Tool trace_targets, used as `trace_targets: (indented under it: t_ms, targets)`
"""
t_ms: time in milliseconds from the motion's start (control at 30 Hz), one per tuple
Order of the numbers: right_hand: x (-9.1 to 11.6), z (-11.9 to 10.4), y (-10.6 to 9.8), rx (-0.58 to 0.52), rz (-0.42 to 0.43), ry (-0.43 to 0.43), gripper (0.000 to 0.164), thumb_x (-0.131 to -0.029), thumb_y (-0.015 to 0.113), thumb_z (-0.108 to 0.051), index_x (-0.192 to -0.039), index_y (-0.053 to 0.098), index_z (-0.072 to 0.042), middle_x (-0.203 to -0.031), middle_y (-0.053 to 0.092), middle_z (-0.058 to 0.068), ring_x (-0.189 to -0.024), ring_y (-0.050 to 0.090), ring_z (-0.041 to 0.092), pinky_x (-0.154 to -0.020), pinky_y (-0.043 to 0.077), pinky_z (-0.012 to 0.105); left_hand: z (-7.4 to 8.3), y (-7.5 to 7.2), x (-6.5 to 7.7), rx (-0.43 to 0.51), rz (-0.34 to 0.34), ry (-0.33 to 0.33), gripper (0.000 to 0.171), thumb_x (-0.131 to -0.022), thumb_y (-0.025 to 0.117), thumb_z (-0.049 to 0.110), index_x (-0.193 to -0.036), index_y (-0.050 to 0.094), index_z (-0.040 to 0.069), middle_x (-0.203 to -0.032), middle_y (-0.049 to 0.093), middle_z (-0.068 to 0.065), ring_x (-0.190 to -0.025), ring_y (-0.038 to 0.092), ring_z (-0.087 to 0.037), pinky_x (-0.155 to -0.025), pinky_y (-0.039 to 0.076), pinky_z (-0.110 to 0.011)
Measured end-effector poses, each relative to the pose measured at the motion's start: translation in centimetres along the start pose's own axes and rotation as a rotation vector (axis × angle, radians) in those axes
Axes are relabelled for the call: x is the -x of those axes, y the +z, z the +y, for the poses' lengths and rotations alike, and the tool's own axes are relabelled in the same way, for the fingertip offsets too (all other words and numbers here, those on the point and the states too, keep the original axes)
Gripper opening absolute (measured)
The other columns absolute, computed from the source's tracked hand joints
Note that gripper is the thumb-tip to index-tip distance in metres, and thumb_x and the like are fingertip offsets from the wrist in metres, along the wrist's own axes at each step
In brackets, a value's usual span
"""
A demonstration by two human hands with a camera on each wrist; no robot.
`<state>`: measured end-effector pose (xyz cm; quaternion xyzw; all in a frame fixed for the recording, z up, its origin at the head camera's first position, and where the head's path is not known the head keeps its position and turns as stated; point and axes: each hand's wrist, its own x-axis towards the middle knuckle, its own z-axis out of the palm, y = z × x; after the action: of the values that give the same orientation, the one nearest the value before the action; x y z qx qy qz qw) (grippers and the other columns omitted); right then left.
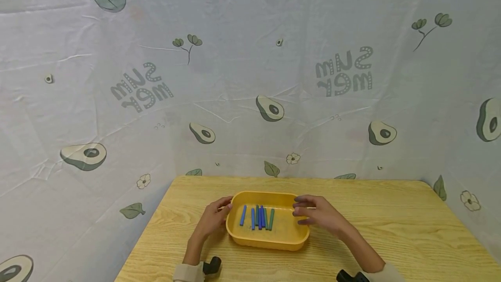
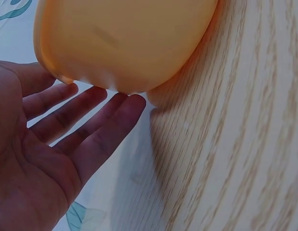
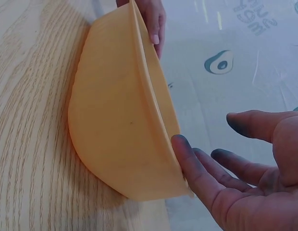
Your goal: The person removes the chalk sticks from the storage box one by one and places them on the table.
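A yellow plastic tray [image 1: 270, 243] stands on the table between both hands. Several slim blue, purple and green sticks [image 1: 260, 219], like chalks or pastels, lie side by side in its left and middle part. My left hand [image 1: 214, 217] is at the tray's left end; in the left wrist view its outstretched fingers [image 2: 110, 125] reach the tray's outer wall. At the opposite end is my right hand [image 1: 324, 214], fingers spread and loosely bent, one fingertip right at the rim in the right wrist view. Dark smudges cover the right fingertips [image 3: 239, 125].
The light wood table [image 1: 391, 221] extends to the right and behind the tray. A pale cloth [image 1: 242, 68] printed with avocados and leaves hangs around its back and sides. Each wrist wears a black device [image 1: 212, 265] by the sleeve.
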<state>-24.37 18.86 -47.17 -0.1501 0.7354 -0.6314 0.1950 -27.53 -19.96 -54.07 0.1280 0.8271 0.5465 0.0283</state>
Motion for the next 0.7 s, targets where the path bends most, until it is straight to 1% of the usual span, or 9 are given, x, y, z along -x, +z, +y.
trace_targets:
  t_ms: [200, 333, 500, 600, 700]
  targets:
    - [-0.1, -0.1, 0.0, -0.03, -0.017, 0.012, 0.07, -0.11, 0.064, -0.02, -0.158, 0.031, 0.02, -0.158, 0.039, 0.044, -0.133, 0.064, 0.045, -0.102, 0.062, 0.049, 0.1, 0.1, 0.1, 0.043, 0.003, -0.011, 0.046, -0.112, 0.059, 0.025, -0.154, 0.058, 0.004, -0.145, 0.064, -0.026, -0.131, 0.066, -0.046, -0.081, 0.067, -0.034]
    - [-0.2, -0.2, 0.1, -0.036, -0.021, 0.018, 0.07, -0.11, 0.064, -0.018, -0.157, 0.031, 0.021, -0.158, 0.038, 0.044, -0.131, 0.066, 0.044, -0.102, 0.062, 0.049, 0.1, 0.1, 0.1, 0.05, -0.001, -0.008, 0.046, -0.113, 0.058, 0.024, -0.154, 0.057, 0.004, -0.146, 0.064, -0.026, -0.132, 0.066, -0.047, -0.081, 0.068, -0.034]
    - [-0.6, -0.5, 0.3, -0.033, -0.017, 0.038, 0.068, -0.109, 0.063, -0.016, -0.156, 0.031, 0.022, -0.157, 0.04, 0.044, -0.128, 0.067, 0.041, -0.101, 0.063, 0.049, 0.2, 0.0, 0.1, 0.05, 0.004, -0.017, 0.047, -0.112, 0.059, 0.026, -0.154, 0.058, 0.004, -0.145, 0.065, -0.025, -0.131, 0.067, -0.046, -0.08, 0.067, -0.034]
    - [-0.9, -0.4, 0.4, -0.025, -0.019, 0.036, 0.066, -0.109, 0.062, -0.014, -0.155, 0.032, 0.023, -0.156, 0.04, 0.045, -0.128, 0.067, 0.042, -0.102, 0.062, 0.05, 0.1, 0.0, 0.1, 0.038, 0.012, -0.014, 0.046, -0.112, 0.06, 0.026, -0.153, 0.059, 0.005, -0.143, 0.066, -0.024, -0.131, 0.067, -0.045, -0.081, 0.067, -0.034]
    - [-1.1, -0.4, 0.5, -0.025, -0.028, 0.039, 0.067, -0.109, 0.063, -0.015, -0.156, 0.031, 0.023, -0.157, 0.039, 0.045, -0.13, 0.066, 0.045, -0.103, 0.061, 0.052, 0.0, 0.1, 0.1, 0.018, 0.02, -0.005, 0.044, -0.112, 0.06, 0.025, -0.152, 0.06, 0.005, -0.142, 0.067, -0.023, -0.132, 0.066, -0.046, -0.083, 0.067, -0.035]
